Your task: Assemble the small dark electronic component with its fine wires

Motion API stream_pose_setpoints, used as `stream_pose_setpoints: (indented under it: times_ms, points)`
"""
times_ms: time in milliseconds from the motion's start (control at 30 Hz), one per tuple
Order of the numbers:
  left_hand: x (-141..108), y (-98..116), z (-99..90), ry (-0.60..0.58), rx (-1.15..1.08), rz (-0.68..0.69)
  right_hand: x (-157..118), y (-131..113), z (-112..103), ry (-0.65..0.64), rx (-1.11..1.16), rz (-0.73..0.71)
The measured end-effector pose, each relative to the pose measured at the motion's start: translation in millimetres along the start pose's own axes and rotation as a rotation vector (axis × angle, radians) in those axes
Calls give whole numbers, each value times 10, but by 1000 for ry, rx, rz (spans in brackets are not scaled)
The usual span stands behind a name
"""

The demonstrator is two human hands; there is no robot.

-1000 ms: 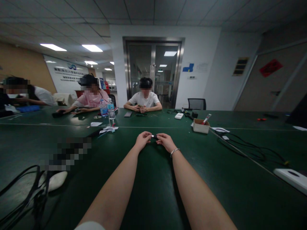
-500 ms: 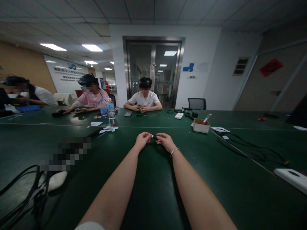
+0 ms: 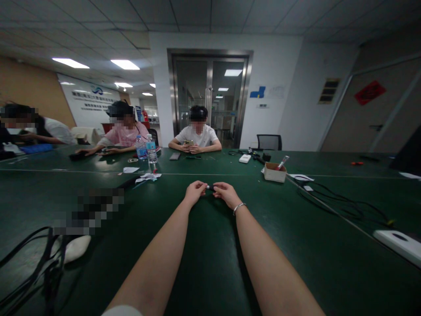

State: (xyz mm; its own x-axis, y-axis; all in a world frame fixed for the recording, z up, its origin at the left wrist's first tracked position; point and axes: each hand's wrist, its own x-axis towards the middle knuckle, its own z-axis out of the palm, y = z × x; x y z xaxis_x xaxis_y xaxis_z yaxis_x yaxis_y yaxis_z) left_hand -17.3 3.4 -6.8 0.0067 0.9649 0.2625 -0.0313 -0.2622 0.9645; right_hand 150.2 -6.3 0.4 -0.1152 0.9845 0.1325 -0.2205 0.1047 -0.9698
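Note:
A small dark object with a silvery part point(image 3: 209, 188) is held between my two hands, just above the green table point(image 3: 210, 245). My left hand point(image 3: 196, 193) pinches its silvery left end with thumb and fingertips. The dark right end is pinched by my right hand point(image 3: 226, 193), which has a silver bracelet point(image 3: 239, 208) at the wrist. Fingertips cover much of the object, and it is too small to name.
Bottles point(image 3: 151, 150) and crumpled paper point(image 3: 148, 177) lie left of centre. A small box point(image 3: 275, 172) stands at right, near cables point(image 3: 348, 204) and a white device point(image 3: 399, 244). More cables point(image 3: 49, 263) lie at left. Several people sit across the table.
My hands keep almost the same pose around the small object. The whole view has shifted slightly. Across the table, a person's phone is now tilted up more.

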Motion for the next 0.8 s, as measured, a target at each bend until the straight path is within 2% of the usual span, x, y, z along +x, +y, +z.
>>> stream_pose_setpoints:
  times_ms: [367,633,800]
  points:
    - [19,-21,-31,1,119,1,-47,-47,16,-24,-4,2]
    - [-11,32,4,63,282,-38,-30,-23,21,-19,11,-5]
    - [-39,49,19,56,185,-2,-16,-5,11,-38,4,-12]
